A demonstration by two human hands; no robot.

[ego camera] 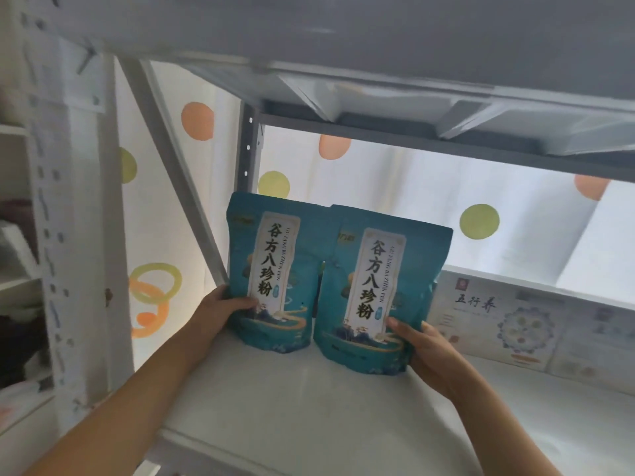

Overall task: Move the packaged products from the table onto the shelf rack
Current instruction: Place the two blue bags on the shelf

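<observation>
Shelf [309, 407]; hands on two pouches [275, 276]

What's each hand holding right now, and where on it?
Left hand grips the left teal pouch at its lower left edge; right hand grips the right teal pouch at its lower right corner.

White curtain [395, 187] with orange and green dots behind

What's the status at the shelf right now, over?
Left hand grips left teal pouch; right hand grips right teal pouch. Both upright on shelf. White box close at right.
</observation>
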